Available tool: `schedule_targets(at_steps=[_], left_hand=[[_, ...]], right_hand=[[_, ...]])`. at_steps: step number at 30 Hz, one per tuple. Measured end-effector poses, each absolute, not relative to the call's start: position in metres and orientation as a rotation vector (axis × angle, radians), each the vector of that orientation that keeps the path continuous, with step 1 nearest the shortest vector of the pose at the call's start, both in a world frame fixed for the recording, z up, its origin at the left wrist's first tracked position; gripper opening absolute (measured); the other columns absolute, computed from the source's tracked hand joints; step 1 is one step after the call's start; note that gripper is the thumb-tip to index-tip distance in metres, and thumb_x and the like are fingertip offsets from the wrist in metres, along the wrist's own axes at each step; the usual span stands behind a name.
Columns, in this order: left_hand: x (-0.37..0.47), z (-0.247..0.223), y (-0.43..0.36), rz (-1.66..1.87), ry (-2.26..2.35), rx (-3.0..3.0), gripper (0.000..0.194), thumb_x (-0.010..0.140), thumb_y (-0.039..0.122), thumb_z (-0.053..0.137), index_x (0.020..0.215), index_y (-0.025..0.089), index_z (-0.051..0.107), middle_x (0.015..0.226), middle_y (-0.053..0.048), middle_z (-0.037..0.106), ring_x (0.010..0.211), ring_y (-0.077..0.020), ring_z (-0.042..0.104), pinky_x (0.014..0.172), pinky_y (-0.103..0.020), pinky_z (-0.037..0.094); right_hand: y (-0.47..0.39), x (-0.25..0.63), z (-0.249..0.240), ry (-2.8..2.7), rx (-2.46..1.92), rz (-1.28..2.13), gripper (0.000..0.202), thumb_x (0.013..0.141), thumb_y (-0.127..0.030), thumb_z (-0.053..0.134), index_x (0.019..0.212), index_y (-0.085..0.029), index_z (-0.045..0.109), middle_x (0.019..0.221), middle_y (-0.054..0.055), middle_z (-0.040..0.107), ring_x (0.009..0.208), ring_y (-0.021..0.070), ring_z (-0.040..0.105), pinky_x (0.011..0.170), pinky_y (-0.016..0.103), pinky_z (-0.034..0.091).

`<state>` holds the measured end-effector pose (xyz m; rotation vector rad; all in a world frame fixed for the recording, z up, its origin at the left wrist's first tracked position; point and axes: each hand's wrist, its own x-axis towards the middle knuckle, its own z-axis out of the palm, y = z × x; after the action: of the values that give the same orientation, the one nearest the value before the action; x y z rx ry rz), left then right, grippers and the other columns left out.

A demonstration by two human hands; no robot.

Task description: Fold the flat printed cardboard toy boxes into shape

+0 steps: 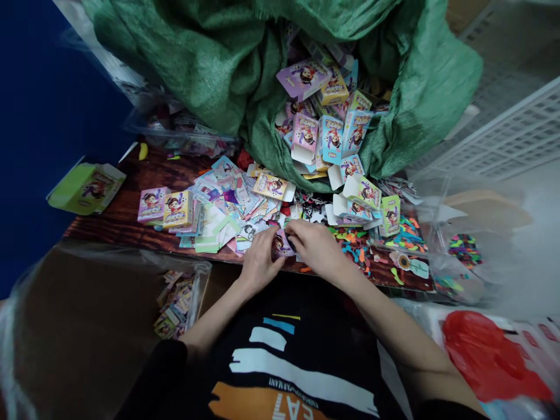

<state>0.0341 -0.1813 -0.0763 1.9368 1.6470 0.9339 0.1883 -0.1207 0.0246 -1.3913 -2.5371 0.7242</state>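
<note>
My left hand (259, 261) and my right hand (315, 245) meet at the near edge of a dark wooden table (118, 221), both closed around one small purple cartoon box (281, 244). Just beyond my fingers lies a loose heap of flat cards and box blanks (227, 204). Two upright little boxes, one pink (151, 205) and one yellow (177, 210), stand to the left of the heap.
A green woven sack (210, 64) spills several small printed boxes (328, 125) onto the table. Colourful paper bits (402, 233) lie at the right. A green box (85, 186) rests far left. A plastic-lined carton with packed boxes (175, 303) stands below left. White crates (511, 134) sit right.
</note>
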Motion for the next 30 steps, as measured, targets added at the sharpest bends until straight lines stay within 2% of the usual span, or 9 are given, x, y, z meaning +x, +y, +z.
schedule_targets(at_steps=[4, 6, 8, 11, 13, 18, 23, 26, 30], left_hand=[[0.031, -0.077, -0.179, 0.950, 1.661, 1.910, 0.066, 0.078, 0.017, 0.067, 0.139, 0.019, 0.041, 0.132, -0.014, 0.059, 0.122, -0.0299, 0.056, 0.103, -0.045, 0.047], [0.027, -0.077, -0.177, 0.967, 1.680, 1.886, 0.066, 0.078, 0.018, 0.068, 0.139, 0.019, 0.041, 0.132, -0.014, 0.060, 0.122, -0.0298, 0.057, 0.102, -0.045, 0.048], [0.025, -0.077, -0.176, 0.983, 1.683, 1.880, 0.066, 0.078, 0.020, 0.069, 0.138, 0.018, 0.042, 0.132, -0.014, 0.060, 0.121, -0.0298, 0.057, 0.101, -0.044, 0.048], [0.028, -0.075, -0.174, 1.008, 1.652, 1.908, 0.065, 0.079, 0.020, 0.068, 0.138, 0.018, 0.042, 0.132, -0.014, 0.060, 0.121, -0.0293, 0.057, 0.102, -0.045, 0.048], [0.034, -0.075, -0.174, 1.028, 1.632, 1.927, 0.065, 0.079, 0.019, 0.067, 0.138, 0.019, 0.041, 0.132, -0.014, 0.060, 0.121, -0.0293, 0.057, 0.102, -0.046, 0.048], [0.046, -0.080, -0.176, 1.010, 1.598, 1.942, 0.063, 0.076, 0.016, 0.067, 0.134, 0.016, 0.043, 0.127, -0.014, 0.062, 0.118, -0.0294, 0.059, 0.098, -0.045, 0.051], [0.039, -0.084, -0.176, 1.008, 1.668, 1.924, 0.064, 0.076, 0.018, 0.071, 0.134, 0.016, 0.044, 0.125, -0.014, 0.063, 0.116, -0.0296, 0.060, 0.097, -0.044, 0.052], [0.036, -0.083, -0.173, 1.032, 1.683, 1.923, 0.066, 0.076, 0.020, 0.072, 0.135, 0.016, 0.043, 0.126, -0.014, 0.063, 0.116, -0.0297, 0.060, 0.097, -0.044, 0.052], [0.038, -0.079, -0.171, 1.029, 1.674, 1.938, 0.064, 0.078, 0.020, 0.069, 0.136, 0.019, 0.042, 0.127, -0.013, 0.062, 0.117, -0.0294, 0.059, 0.097, -0.044, 0.051]], right_hand=[[-0.122, 0.186, 0.024, -2.440, -1.282, 0.905, 0.043, 0.085, -0.008, 0.049, 0.127, -0.020, 0.053, 0.115, 0.011, 0.067, 0.099, 0.0242, 0.065, 0.086, 0.036, 0.048], [-0.123, 0.192, 0.025, -2.302, -1.216, 0.921, 0.050, 0.085, -0.007, 0.048, 0.133, -0.021, 0.048, 0.124, 0.012, 0.062, 0.103, 0.0235, 0.065, 0.089, 0.037, 0.050], [-0.124, 0.197, 0.027, -2.214, -1.170, 0.845, 0.043, 0.087, -0.007, 0.047, 0.127, -0.022, 0.053, 0.122, 0.011, 0.060, 0.101, 0.0229, 0.065, 0.088, 0.037, 0.051], [-0.126, 0.198, 0.024, -2.201, -1.094, 0.674, 0.026, 0.090, -0.007, 0.046, 0.106, -0.022, 0.060, 0.102, 0.009, 0.061, 0.093, 0.0219, 0.063, 0.081, 0.034, 0.051], [-0.127, 0.194, 0.017, -2.239, -1.095, 0.568, 0.022, 0.091, -0.007, 0.044, 0.095, -0.021, 0.060, 0.093, 0.007, 0.061, 0.087, 0.0211, 0.061, 0.077, 0.032, 0.050], [-0.131, 0.184, -0.005, -2.346, -1.238, 0.514, 0.022, 0.092, -0.007, 0.040, 0.093, -0.020, 0.057, 0.088, 0.008, 0.064, 0.075, 0.0216, 0.061, 0.067, 0.032, 0.047], [-0.142, 0.200, 0.002, -2.242, -1.145, 0.459, 0.023, 0.095, -0.011, 0.044, 0.112, -0.020, 0.059, 0.101, 0.010, 0.070, 0.094, 0.0250, 0.062, 0.082, 0.039, 0.051], [-0.148, 0.211, 0.007, -2.245, -1.130, 0.295, 0.014, 0.094, -0.015, 0.054, 0.103, -0.019, 0.063, 0.115, 0.014, 0.067, 0.108, 0.0297, 0.056, 0.092, 0.047, 0.049], [-0.148, 0.217, 0.000, -2.239, -1.171, 0.314, 0.007, 0.092, -0.018, 0.059, 0.089, -0.020, 0.065, 0.125, 0.014, 0.062, 0.123, 0.0320, 0.049, 0.100, 0.051, 0.045]])
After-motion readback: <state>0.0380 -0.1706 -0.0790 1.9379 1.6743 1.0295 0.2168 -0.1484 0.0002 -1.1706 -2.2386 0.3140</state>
